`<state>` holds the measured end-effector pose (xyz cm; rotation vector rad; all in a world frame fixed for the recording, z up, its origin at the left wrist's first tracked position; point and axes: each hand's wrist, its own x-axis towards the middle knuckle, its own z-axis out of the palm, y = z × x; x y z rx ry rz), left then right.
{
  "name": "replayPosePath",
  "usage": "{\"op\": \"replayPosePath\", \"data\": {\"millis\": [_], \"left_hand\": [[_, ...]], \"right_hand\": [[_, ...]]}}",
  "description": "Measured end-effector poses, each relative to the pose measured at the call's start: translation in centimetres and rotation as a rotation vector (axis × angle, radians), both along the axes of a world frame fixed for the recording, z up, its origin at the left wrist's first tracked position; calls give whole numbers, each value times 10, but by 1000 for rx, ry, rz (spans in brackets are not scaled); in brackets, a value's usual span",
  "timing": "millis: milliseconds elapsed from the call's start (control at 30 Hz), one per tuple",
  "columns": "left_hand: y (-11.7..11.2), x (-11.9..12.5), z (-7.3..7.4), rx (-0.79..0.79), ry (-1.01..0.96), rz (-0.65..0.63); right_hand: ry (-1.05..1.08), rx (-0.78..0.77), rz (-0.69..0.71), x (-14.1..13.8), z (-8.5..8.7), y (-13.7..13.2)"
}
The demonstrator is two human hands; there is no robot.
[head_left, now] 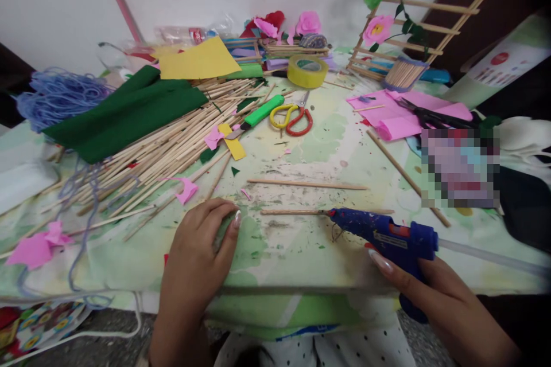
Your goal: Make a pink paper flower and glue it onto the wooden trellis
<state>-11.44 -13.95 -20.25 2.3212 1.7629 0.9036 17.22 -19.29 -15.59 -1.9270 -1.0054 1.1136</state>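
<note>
My right hand (430,287) grips a blue glue gun (387,238) by its handle at the table's near right edge. Its nozzle touches the right end of a short wooden stick (293,212) lying flat on the table. Another longer stick (307,184) lies just beyond it. My left hand (200,252) rests palm down on the table near the front edge, fingers curled and pressing on a green piece of felt (224,229) that is mostly hidden under them.
A big pile of wooden sticks (172,137) and green felt (124,112) fill the left. Yellow-and-red scissors (293,117), a green cutter (258,114), yellow tape (307,70), pink paper (400,114), a stick ladder with flowers (413,23) and blue yarn (55,94) lie beyond.
</note>
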Motion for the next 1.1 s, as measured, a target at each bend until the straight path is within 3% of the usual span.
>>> {"op": "replayPosePath", "data": {"millis": [433,533,800,1100], "left_hand": [[0,0,0,2,8,4],[0,-1,-2,11,9,-4],[0,-1,-1,9,10,6],[0,-1,-1,12,11,9]], "right_hand": [[8,20,-44,1,2,-4],[25,60,-41,6,-2,-5],[65,-12,26,36,-22,-8],[25,33,81,41,-25,-13]]}}
